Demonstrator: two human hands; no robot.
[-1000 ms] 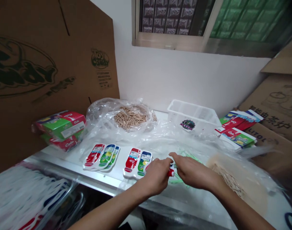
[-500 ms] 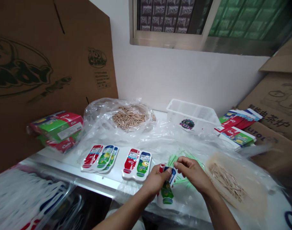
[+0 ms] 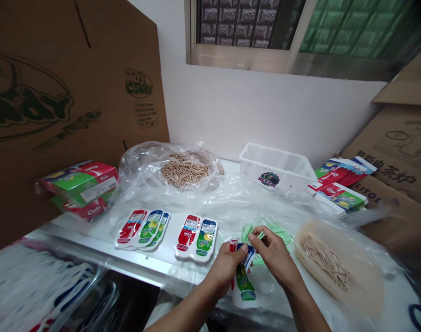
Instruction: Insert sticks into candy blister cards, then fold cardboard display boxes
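Observation:
My left hand (image 3: pixel 227 263) grips a bottle-shaped printed packet (image 3: pixel 245 286), its thumb pressed across the blue top. The packet has red and green bottle pictures and is tilted, its lower end toward me. Beside it, my right hand (image 3: pixel 271 249) is closed in a pinch on what looks like a thin green stick (image 3: pixel 260 234); the fingers partly hide it. Loose green sticks (image 3: pixel 277 230) lie on clear plastic behind both hands. Left of my hands lies a double packet (image 3: pixel 194 251) with a red and a green bottle picture, and further left several overlapping packets (image 3: pixel 138 226).
Wooden sticks fill a clear bag (image 3: pixel 184 171) at the back. A white plastic basket (image 3: pixel 279 161) stands against the wall. At right are a shallow tray (image 3: pixel 360 286) of wooden sticks and folded printed cartons (image 3: pixel 342 196). Wrapped boxes (image 3: pixel 89 184) sit at left beside a large cardboard box (image 3: pixel 110 83).
My right hand has shifted slightly left, its fingertips now over the green sticks. The packet in my left hand has tilted a little, its lower end swinging right.

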